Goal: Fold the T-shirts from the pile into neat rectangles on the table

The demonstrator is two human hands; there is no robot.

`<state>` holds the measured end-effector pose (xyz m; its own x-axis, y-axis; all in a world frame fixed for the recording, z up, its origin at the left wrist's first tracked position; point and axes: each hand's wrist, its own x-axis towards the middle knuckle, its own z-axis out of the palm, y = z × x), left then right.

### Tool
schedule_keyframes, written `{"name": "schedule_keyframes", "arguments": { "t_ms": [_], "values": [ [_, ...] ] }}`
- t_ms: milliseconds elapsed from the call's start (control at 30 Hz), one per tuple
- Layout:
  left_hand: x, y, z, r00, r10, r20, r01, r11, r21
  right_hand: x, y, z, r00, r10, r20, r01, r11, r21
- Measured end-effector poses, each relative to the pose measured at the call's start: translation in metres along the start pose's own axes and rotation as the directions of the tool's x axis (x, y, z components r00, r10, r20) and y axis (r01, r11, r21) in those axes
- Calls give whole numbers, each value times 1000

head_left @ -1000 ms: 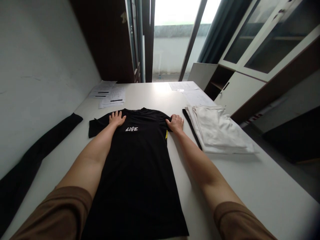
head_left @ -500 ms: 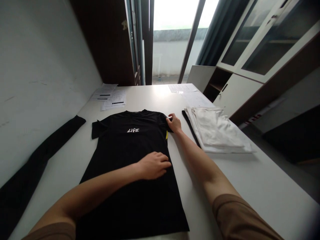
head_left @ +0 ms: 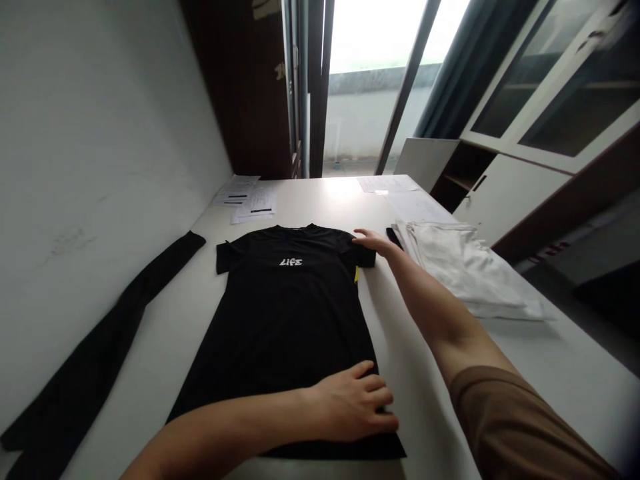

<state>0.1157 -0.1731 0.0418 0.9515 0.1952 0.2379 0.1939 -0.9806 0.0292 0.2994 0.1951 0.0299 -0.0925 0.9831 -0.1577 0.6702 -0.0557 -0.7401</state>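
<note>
A black T-shirt (head_left: 285, 320) with a white "Life" print lies flat on the white table, its neckline away from me and its hem near me. My left hand (head_left: 355, 403) rests over its right edge close to the hem, fingers spread and a little bent. At the right sleeve, my right hand (head_left: 373, 241) has its fingers stretched out; whether it touches the cloth I cannot tell. A small yellow patch (head_left: 357, 274) shows below that sleeve at the shirt's side. My left forearm hides part of the lower shirt.
A stack of folded white cloth (head_left: 463, 270) lies right of my right arm, with black fabric (head_left: 393, 237) at its edge. Another black garment (head_left: 115, 333) stretches along the wall at left. Papers (head_left: 257, 203) lie at the far left of the table, more sheets (head_left: 400, 190) at far right.
My left hand has slid down the shirt's right edge toward the hem. My right hand stays by the sleeve, its fingers now straighter. The view has shifted a little.
</note>
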Motion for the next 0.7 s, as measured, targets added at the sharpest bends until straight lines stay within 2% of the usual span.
{"name": "schedule_keyframes", "arguments": {
  "t_ms": [67, 133, 200, 400, 567, 700],
  "values": [
    [2, 4, 0, 1000, 14, -3, -14, 1000, -4, -3, -9, -3, 996, 5, 94, -22, 982, 186],
    [4, 5, -3, 1000, 24, 5, -24, 1000, -10, -5, -21, -3, 973, 18, 230, -98, 934, 343],
    [3, 4, -8, 1000, 4, 16, -4, 1000, -9, -7, -34, 1, 955, 39, 296, -163, 898, 409],
    [-22, -2, -25, 997, -27, -67, 26, 1000, -16, -3, -63, 18, 988, 86, 130, -130, 913, 388],
    [-55, -3, -46, 991, -61, -117, 62, 998, 0, 13, -75, 34, 991, 8, 131, -64, 902, 426],
    [-82, -2, -60, 988, -128, -82, 129, 992, 6, 25, -91, 56, 999, -43, 21, 30, 901, 433]
  ]
}}
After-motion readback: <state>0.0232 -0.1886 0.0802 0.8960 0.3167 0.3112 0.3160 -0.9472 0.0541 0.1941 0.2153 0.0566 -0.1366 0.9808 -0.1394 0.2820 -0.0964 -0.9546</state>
